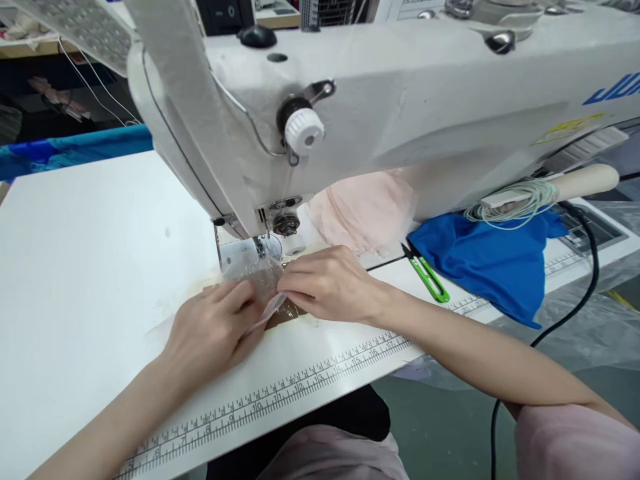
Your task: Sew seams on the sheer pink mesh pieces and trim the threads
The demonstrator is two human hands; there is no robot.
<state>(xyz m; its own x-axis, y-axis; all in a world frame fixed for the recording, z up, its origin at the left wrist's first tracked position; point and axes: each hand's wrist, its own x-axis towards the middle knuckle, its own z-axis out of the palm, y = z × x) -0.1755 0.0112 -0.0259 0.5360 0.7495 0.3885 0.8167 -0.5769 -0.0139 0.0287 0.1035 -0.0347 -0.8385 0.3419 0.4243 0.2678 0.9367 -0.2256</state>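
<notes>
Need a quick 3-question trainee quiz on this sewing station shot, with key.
1. What lies beside the green thread snips? A) black switch box B) white tension knob C) blue fabric
2. True or false: the right hand grips the snips.
3. What marking runs along the near edge of the white table?

Key: 1. C. 2. False; it pinches a sheer strip. 3. A ruler scale.
</notes>
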